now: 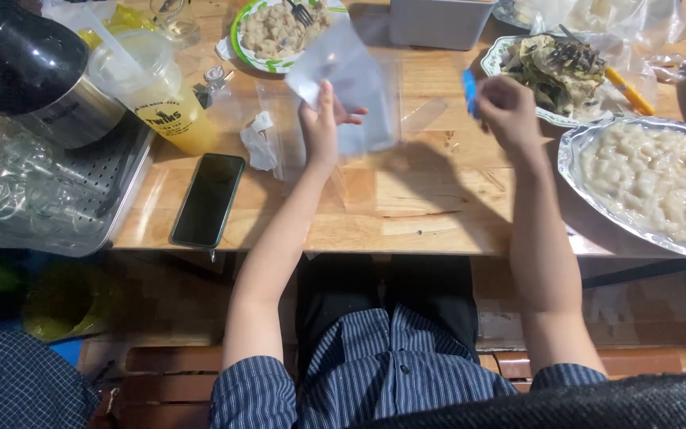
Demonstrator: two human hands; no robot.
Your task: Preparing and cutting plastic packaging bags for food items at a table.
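Fingers of the left hand (323,127) are pinched shut on a clear plastic bag (343,75) — thumb toward the camera, the rest behind the film. The bag rises from the grip toward 12 o'clock, long axis near upright and tilted slightly to 1 o'clock, its top edge reaching up in front of the green-rimmed paper plate (241,41) of pale food. The right hand (508,107) sits at 3 o'clock from the bag, apart from it, curled closed around a small blue object (470,91); what that object is cannot be told. The left hand is the one on the bag; the right is near but not touching.

Outward from there:
- more clear plastic sheet lies flat on the wooden table (406,199) under and just beside the bag
- a crumpled white scrap (260,147) lies at 9 o'clock of the left wrist
- a black phone (208,199) lies face up at 8 o'clock, long axis roughly 12–6
- a yellow drink cup (160,99) stands at 9 o'clock
- a foil tray (573,171) of pale dumpling-like food sits at 4 o'clock of the right hand
- a plate of dark greens (553,67) lies just past the right hand at 1 o'clock
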